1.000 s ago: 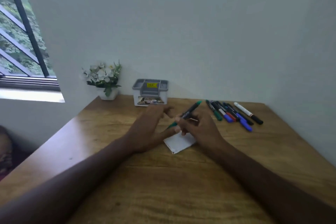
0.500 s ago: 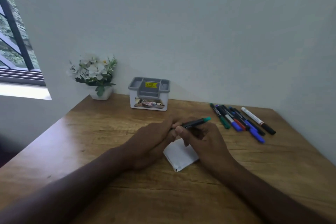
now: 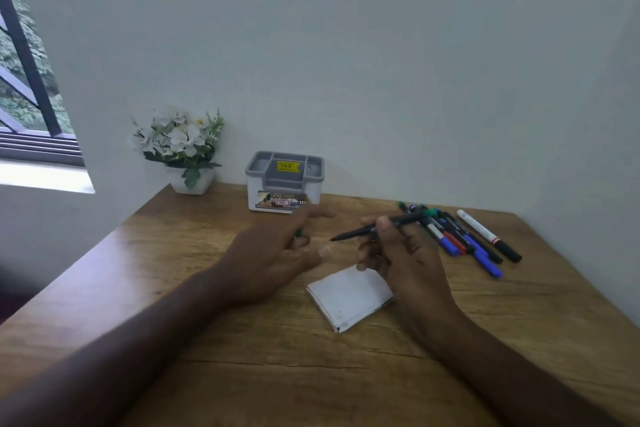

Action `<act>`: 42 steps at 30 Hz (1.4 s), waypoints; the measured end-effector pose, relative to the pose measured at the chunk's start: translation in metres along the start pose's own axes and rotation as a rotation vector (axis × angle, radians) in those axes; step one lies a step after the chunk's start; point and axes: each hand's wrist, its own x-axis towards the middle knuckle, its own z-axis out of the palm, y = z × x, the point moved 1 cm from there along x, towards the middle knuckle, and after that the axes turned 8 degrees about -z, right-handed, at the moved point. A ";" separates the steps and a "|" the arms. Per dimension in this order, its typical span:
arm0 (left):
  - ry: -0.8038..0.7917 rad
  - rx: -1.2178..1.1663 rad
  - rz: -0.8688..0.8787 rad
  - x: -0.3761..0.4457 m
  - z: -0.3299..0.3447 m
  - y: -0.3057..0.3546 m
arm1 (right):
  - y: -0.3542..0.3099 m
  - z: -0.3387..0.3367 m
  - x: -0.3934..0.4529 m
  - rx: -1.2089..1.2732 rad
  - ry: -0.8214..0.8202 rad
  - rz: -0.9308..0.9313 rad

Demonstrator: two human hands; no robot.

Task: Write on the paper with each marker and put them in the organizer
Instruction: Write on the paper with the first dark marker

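A plain home corner — wooden desk (image 3: 194,291) against white walls, potted flowers (image 3: 180,146), barred window (image 3: 24,55).

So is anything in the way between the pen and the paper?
Nothing visible blocks it. The right hand holds the uncapped marker above the table, its tip pointing left, just beyond the folded paper. The left hand is off to the paper's left, seemingly pinching the green cap.

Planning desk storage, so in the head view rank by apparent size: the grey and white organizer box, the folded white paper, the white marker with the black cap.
1. Grey and white organizer box
2. Folded white paper, nearly alike and nearer the camera, so unsure
3. White marker with black cap
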 end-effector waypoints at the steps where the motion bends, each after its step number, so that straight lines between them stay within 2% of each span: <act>1: -0.049 0.054 0.008 -0.001 -0.002 -0.005 | -0.001 -0.002 0.003 0.100 0.046 0.072; 3: -0.201 0.203 0.018 -0.003 0.000 -0.005 | -0.001 -0.008 0.010 0.265 0.149 0.194; 5: -0.282 0.312 0.034 -0.004 0.005 0.000 | -0.006 -0.016 0.017 0.333 0.174 0.209; 9: -0.263 0.361 0.039 -0.003 0.013 0.007 | -0.019 -0.026 0.020 0.281 0.049 0.106; 15: -0.158 0.356 0.029 -0.005 0.023 0.011 | -0.010 -0.006 -0.006 -0.152 -0.199 0.161; 19: -0.153 0.360 0.012 -0.006 0.021 0.011 | -0.005 0.002 -0.004 -0.522 -0.376 0.046; 28: -0.233 0.350 0.021 -0.003 0.015 0.007 | 0.002 0.003 -0.005 -0.547 -0.330 0.019; 32: -0.231 0.350 0.025 -0.003 0.015 0.006 | 0.005 0.006 -0.006 -0.641 -0.355 -0.038; 42: -0.237 0.334 0.021 -0.002 0.016 0.008 | 0.006 0.004 -0.005 -0.649 -0.365 -0.065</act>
